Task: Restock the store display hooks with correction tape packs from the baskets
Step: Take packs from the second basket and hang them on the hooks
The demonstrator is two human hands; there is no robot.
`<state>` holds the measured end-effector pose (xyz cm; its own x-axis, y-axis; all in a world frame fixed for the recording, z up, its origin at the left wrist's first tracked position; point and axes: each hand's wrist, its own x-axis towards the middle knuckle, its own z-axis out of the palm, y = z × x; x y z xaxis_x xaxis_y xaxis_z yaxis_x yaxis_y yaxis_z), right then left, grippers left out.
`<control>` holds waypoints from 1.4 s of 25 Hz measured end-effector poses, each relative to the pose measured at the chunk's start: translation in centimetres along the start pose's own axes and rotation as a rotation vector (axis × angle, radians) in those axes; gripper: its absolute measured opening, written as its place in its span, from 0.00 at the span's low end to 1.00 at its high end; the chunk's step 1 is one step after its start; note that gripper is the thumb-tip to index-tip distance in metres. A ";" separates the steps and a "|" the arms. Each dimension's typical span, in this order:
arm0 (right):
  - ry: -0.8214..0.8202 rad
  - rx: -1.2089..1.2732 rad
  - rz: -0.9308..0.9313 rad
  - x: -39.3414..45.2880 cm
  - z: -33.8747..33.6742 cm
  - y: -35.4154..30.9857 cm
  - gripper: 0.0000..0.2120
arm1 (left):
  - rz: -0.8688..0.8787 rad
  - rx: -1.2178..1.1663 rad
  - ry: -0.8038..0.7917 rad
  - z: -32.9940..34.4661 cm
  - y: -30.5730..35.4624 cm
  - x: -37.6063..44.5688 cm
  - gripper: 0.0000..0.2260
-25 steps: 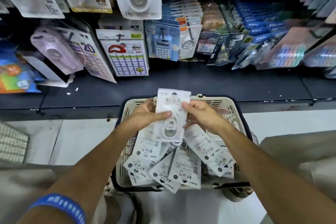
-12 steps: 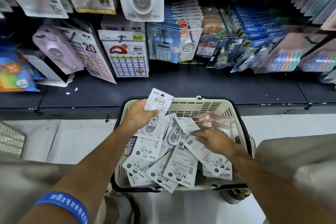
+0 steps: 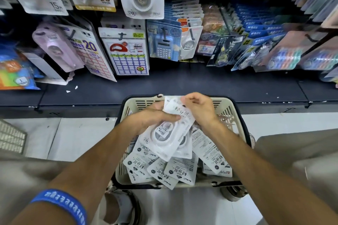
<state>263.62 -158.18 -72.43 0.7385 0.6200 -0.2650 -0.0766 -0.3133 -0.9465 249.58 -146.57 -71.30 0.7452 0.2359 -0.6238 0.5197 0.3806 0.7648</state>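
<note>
A dark store shelf hung with carded stationery stood behind a beige slatted plastic basket on the pale floor, heaped with white correction tape packs. Above the basket, the left hand gripped a small stack of the white packs from the side, while the right hand pinched the stack's upper edge, both hands close together.

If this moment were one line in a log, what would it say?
stage: gathering packs | left hand: holds correction tape packs | right hand: pinches their top edge | place: above basket | hooks: not yet reached
</note>
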 end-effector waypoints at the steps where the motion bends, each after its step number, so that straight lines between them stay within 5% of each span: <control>1: 0.060 0.031 0.053 -0.2 -0.8 1.0 0.05 | -0.012 0.083 0.109 -0.2 0.0 0.1 0.18; 3: -0.126 -0.472 -0.006 -1.1 -3.1 4.1 0.17 | -0.035 0.195 0.298 -1.2 -0.2 -0.3 0.16; 5: -0.747 -1.174 -0.132 -3.7 -4.3 7.9 0.40 | -0.015 0.207 0.446 -2.7 -0.9 -0.6 0.13; 6: -0.994 -1.329 -0.171 -5.0 -4.1 9.5 0.46 | -0.006 0.174 0.506 -3.4 -1.3 -0.7 0.12; 8: -1.134 -1.226 -0.192 -6.4 -3.4 10.7 0.39 | 0.022 0.103 0.579 -3.8 -1.5 -0.6 0.12; 11: -0.811 -0.463 0.129 -4.7 -4.4 7.4 0.12 | 0.044 0.134 0.658 -3.2 -1.0 -0.1 0.15; 13: -0.543 -0.022 0.310 -2.6 -4.6 4.8 0.14 | 0.047 0.207 0.687 -3.5 -1.1 -0.5 0.20; 15: -0.419 0.257 0.334 -1.9 -3.1 3.1 0.17 | 0.066 0.147 0.533 -4.1 -1.2 -1.3 0.19; 21: -0.160 0.487 0.314 -1.4 1.9 -1.1 0.10 | 0.085 -0.318 0.184 0.1 1.5 -0.3 0.32; 24: -0.209 0.588 0.408 -1.8 4.0 -0.6 0.12 | 0.092 -0.196 0.345 -0.1 1.0 -0.4 0.31; 26: -0.256 0.473 0.388 -2.9 3.6 1.2 0.16 | 0.098 -0.156 0.492 -1.5 0.6 -0.3 0.29; 29: -0.549 -0.385 0.136 -4.5 1.4 6.8 0.32 | 0.113 -0.109 0.650 -2.7 0.0 0.1 0.28; 32: -0.787 -0.937 -0.130 -7.7 -0.3 11.0 0.25 | 0.085 -0.038 0.676 -2.5 -1.8 0.0 0.28; 35: -0.463 -0.889 -0.101 -5.2 -0.9 9.4 0.12 | 0.113 0.038 0.754 -3.3 -1.6 0.0 0.31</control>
<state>259.66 -165.06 -79.81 0.3669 0.8324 -0.4154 0.6393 -0.5500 -0.5374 247.39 -144.22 -73.06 0.3147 0.8237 -0.4718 0.4815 0.2898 0.8271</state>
